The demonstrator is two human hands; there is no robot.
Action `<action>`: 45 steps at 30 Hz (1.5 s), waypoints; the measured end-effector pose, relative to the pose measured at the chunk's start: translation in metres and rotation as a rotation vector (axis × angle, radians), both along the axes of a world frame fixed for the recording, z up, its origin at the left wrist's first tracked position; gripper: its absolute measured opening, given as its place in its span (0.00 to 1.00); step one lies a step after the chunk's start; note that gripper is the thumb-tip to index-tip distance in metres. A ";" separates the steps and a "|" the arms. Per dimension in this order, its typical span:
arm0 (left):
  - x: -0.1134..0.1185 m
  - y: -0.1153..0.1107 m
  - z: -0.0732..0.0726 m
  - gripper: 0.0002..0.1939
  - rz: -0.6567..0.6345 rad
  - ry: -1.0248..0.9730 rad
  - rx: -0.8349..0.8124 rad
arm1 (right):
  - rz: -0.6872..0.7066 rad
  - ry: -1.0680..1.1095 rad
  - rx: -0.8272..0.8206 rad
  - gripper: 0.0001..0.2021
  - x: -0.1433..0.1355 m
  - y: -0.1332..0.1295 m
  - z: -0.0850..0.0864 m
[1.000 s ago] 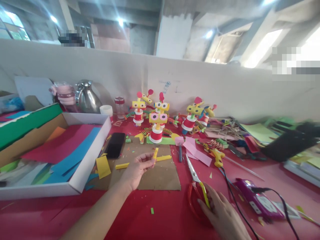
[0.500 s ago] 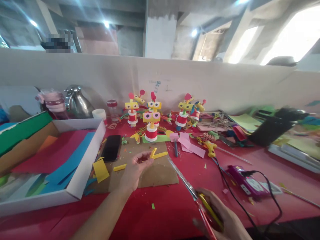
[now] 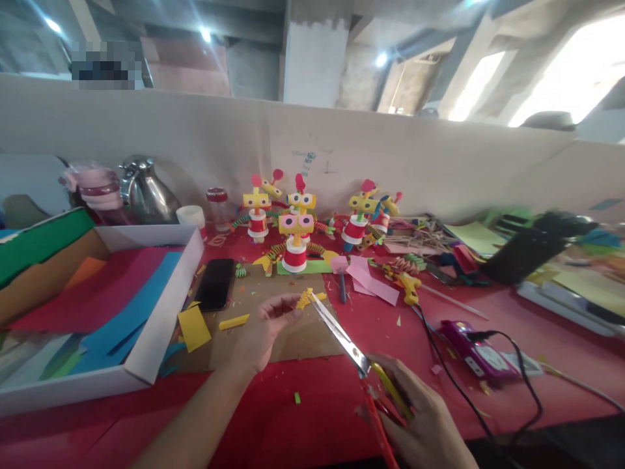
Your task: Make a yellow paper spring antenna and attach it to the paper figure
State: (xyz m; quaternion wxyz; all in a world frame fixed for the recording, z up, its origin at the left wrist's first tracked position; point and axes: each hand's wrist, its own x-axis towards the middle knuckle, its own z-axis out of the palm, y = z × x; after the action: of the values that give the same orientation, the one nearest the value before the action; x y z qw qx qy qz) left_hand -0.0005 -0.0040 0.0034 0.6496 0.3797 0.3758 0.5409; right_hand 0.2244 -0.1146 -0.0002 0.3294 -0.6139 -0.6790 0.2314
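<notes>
Scissors (image 3: 342,337) swung to pleated yellow strip (image 3: 305,299), jutting beyond pinching left hand (image 3: 269,326)

Left forearm (image 3: 202,417): bare through to the lower edge of view, narrowing toward the wrist (image 3: 251,365)
Left hand (image 3: 267,331): bare, slim in outline
Right hand (image 3: 422,407): bare, rounded across the back, partly blurred

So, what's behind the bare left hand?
A flat brown cardboard sheet, with a narrow yellow paper strip lying left of the left hand and more yellow paper past its fingertips. The hand hides what's between, so whether those two join can't be seen.
</notes>
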 end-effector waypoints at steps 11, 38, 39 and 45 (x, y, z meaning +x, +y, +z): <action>-0.007 0.010 -0.005 0.12 -0.128 -0.300 -0.141 | -0.149 -0.129 -0.015 0.23 0.034 0.007 -0.025; -0.001 -0.067 -0.012 0.10 0.079 -0.249 -0.153 | -0.091 -0.360 0.325 0.16 0.030 0.011 -0.023; -0.001 -0.072 -0.016 0.10 0.104 -0.264 -0.172 | -0.084 -0.311 0.324 0.15 0.027 0.008 -0.022; -0.003 -0.093 -0.032 0.13 0.122 -0.293 -0.254 | 0.058 -0.034 0.158 0.11 0.001 -0.006 -0.013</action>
State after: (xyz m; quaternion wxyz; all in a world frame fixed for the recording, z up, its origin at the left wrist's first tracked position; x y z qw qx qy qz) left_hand -0.0031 -0.0975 -0.0282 0.7059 0.1886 0.3647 0.5772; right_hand 0.2254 -0.1204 -0.0131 0.3582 -0.5699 -0.7182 0.1761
